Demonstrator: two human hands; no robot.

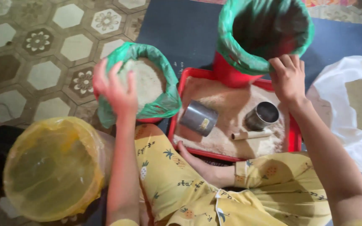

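While left hand (116, 90) cupped flour in small green-lined bucket (147, 83), fingers spread, my right hand (289, 77) pinched rim of big green-lined bucket (265, 33); tray (181, 109) flour remained unscooped.

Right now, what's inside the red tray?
The red tray holds pale grain, two metal cups lying on it, and a small tube. A red bucket covers the tray's far edge; the tray floor under the grain is hidden.
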